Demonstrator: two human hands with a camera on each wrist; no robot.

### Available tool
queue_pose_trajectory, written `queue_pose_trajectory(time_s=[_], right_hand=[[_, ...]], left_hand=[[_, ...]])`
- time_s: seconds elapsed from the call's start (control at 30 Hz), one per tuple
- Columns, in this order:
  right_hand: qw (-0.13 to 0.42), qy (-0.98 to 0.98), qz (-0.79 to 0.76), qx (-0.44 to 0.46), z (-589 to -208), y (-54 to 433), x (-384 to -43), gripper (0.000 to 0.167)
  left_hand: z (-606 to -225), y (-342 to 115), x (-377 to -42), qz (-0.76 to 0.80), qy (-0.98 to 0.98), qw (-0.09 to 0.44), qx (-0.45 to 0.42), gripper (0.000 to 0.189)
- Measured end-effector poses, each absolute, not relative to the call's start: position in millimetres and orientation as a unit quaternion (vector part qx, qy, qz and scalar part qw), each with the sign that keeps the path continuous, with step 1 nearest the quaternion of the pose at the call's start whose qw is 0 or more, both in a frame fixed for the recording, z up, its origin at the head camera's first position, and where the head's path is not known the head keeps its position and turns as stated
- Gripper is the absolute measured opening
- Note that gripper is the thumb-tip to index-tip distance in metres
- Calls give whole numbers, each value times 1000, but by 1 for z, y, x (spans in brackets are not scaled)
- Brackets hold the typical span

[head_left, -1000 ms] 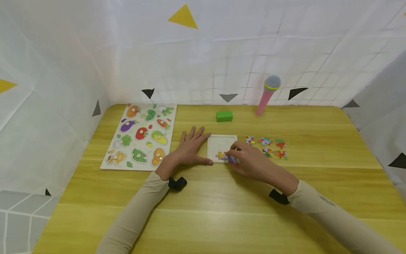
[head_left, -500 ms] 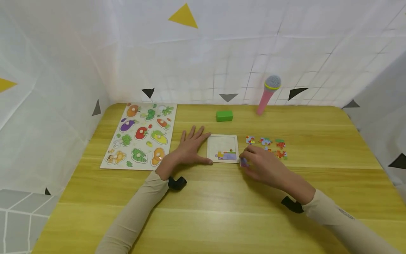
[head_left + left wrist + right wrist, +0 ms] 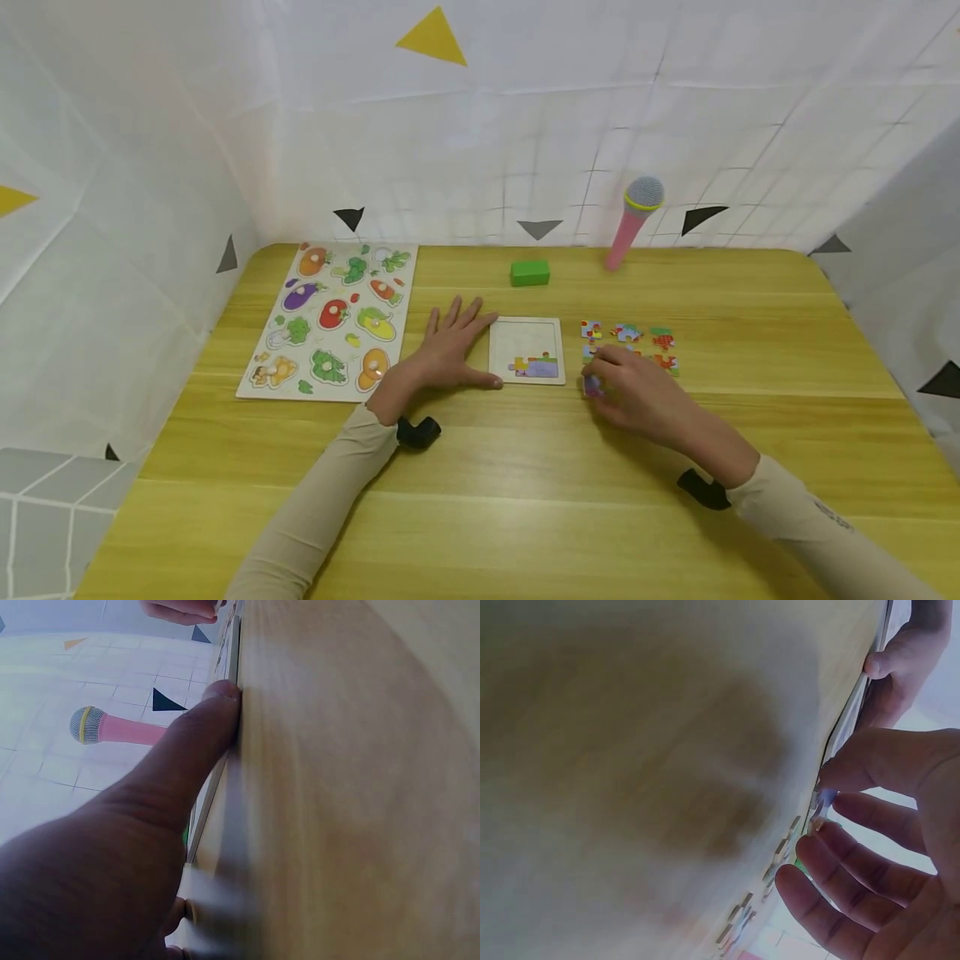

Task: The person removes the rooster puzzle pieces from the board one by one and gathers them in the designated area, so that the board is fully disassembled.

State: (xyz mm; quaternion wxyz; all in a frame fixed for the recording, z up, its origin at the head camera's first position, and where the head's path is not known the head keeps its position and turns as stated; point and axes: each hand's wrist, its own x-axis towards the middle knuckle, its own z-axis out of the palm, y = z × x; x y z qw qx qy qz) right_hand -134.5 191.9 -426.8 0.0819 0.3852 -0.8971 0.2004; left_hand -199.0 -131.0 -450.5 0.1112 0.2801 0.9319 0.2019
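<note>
A small white puzzle tray (image 3: 517, 335) lies flat on the table, with a few joined jigsaw pieces (image 3: 540, 367) along its lower right part. My left hand (image 3: 448, 354) rests with spread fingers at the tray's left side, its thumb (image 3: 214, 712) against the edge in the left wrist view. Right of the tray, my right hand (image 3: 641, 396) pinches a purple jigsaw piece (image 3: 592, 386) between thumb and fingers, low over the table. Behind that hand sit several loose jigsaw pieces (image 3: 627, 333), some partly hidden by it.
A vegetable knob puzzle board (image 3: 348, 337) covers the table's left back area. Behind the tray stands a green block (image 3: 529, 273). A pink toy microphone (image 3: 626, 237) is at the back edge, against a white cloth backdrop (image 3: 465, 150).
My right hand has moved off the tray's lower right corner to the right, carrying the purple jigsaw piece. The joined pieces in the tray are now uncovered. My left hand stays still.
</note>
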Motion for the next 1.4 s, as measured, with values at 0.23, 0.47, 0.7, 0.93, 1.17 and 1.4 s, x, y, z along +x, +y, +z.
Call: queue_pose_trajectory(time_s=[0.23,0.47,0.7,0.93,1.17,1.4], right_hand=[[73,-905,184,376,-428,194,-134,30],[64,-908,178,374,-429,195,-133,29],[61,-910,172,373,-428,194,-133,28],[50,-912,175,368,-425,193,-133,26],[64,-910,179,369,-422,191,-133,25],[55,-909,183,370,-416,179,-135,25]], left_hand=[[-447,-131,-198,206,932,115,276,108],[-447,-131,-199,205,931,115,281,108],[-446,-131,-199,211,930,117,278,108],[-445,-132,-199,215,928,117,280,108],[-445,-132,-199,212,928,114,283,108],[-447,-131,-198,215,927,115,284,107]])
